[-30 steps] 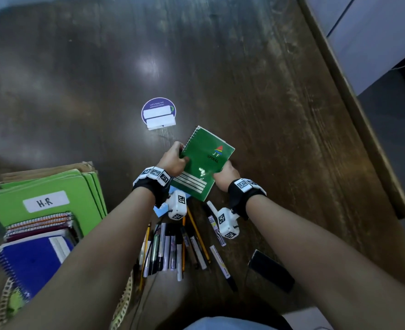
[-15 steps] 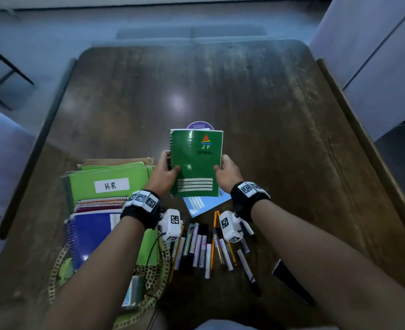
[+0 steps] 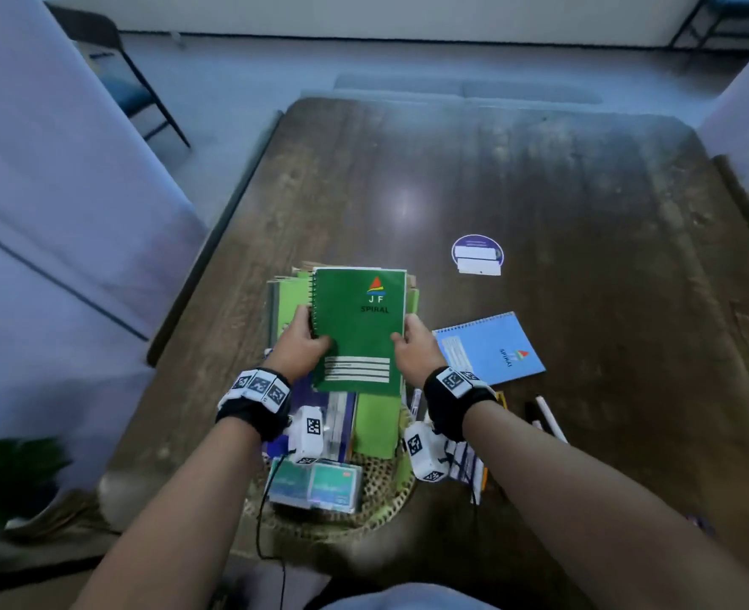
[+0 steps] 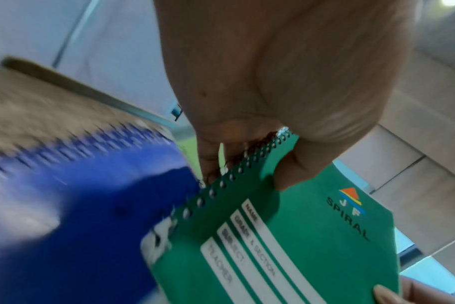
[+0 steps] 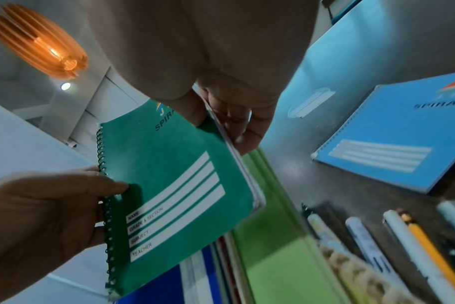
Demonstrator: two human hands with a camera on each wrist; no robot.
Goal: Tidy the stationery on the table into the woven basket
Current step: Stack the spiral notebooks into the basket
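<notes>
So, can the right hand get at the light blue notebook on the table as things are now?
Probably not yet: the right hand grips the green notebook together with the left hand. The light blue notebook lies uncovered just beside it, so once freed, the way looks open.

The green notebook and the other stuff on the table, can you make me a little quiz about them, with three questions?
1. True or false: only the left hand holds the green notebook.
2. Which edge does the right hand grip: A) the spiral edge, B) the plain edge across from the spiral?
3. What colour is the notebook lying flat on the table, to the right of the hands?

Key
1. False: both hands hold it, the left at the spiral side.
2. B.
3. Light blue: the light blue notebook lies outside the woven basket.
</notes>
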